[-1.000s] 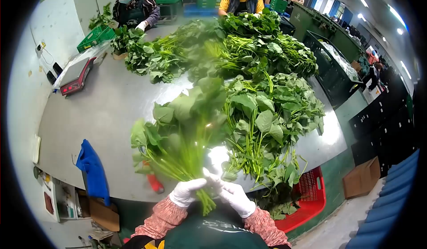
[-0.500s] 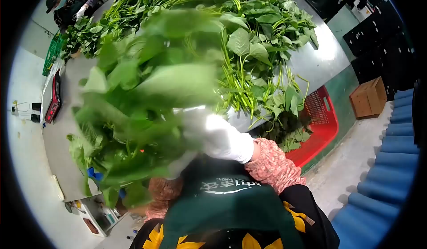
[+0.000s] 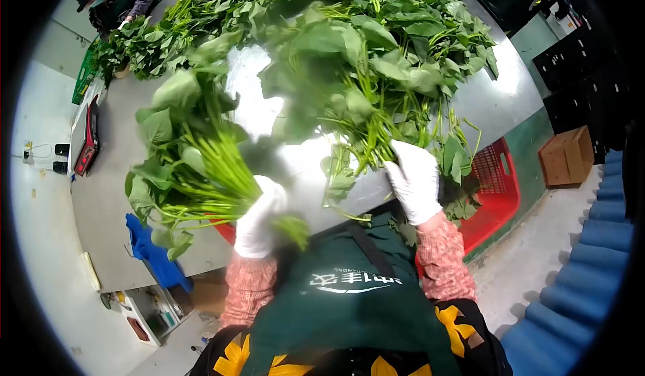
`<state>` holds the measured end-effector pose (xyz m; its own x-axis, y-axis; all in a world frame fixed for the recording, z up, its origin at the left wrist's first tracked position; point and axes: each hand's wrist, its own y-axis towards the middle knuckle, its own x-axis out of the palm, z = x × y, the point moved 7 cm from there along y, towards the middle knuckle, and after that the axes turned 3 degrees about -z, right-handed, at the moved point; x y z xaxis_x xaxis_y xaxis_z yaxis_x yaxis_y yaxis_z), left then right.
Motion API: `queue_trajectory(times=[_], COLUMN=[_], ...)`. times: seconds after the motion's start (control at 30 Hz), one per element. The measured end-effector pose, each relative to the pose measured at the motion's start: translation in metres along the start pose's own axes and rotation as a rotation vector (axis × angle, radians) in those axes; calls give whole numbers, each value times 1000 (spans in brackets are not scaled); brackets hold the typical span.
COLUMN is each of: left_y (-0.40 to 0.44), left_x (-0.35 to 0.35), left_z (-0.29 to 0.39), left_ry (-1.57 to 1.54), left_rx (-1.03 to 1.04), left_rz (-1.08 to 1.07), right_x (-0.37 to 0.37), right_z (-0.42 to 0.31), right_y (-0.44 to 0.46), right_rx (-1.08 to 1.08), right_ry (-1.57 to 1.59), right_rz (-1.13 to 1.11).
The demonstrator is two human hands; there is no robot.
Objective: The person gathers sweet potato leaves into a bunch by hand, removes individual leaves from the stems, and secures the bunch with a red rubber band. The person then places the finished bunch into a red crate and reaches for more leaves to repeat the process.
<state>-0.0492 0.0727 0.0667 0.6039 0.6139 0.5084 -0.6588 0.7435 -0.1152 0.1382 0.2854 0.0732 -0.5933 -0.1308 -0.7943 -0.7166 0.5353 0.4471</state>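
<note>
My left hand (image 3: 259, 218), in a white glove, is closed around a bunch of leafy greens (image 3: 215, 168). The long green stems run through my fist. Their leaves spread up and to the left, and the cut ends poke out at the right, slightly blurred. My right hand (image 3: 416, 184), also gloved in white, is at the near edge of a pile of the same greens (image 3: 403, 67). Its fingers are bent around stems there, partly hidden by the greens. Some leaves between the hands are smeared by motion.
The metal table (image 3: 107, 194) carries greens along its far side. A red basket (image 3: 500, 194) with leaves stands below the right edge. A blue cloth (image 3: 151, 252) hangs at the left edge, near a red-framed device (image 3: 87, 141). A person (image 3: 117, 3) works at the far left.
The large blurred mass of greens before me has given way to a neat bunch in my left hand. My right hand has moved right and up to the pile. The blue cloth shows more fully.
</note>
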Motion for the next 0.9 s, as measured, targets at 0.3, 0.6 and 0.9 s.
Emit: queue_trajectory(times=[0.3,0.6,0.9], left_y=[-1,-10,-21], left_x=[4,8,2], left_z=[-10,-11,-14], left_ry=[51,30,63], left_rx=[-91,-88,-106], left_rz=[14,-23,0], right_x=[-35,50,19], right_z=[39,10,33], right_y=[-17,34,11], right_rx=[315,361,598], right_ry=[129,-214,922], right_rz=[89,-464,-125])
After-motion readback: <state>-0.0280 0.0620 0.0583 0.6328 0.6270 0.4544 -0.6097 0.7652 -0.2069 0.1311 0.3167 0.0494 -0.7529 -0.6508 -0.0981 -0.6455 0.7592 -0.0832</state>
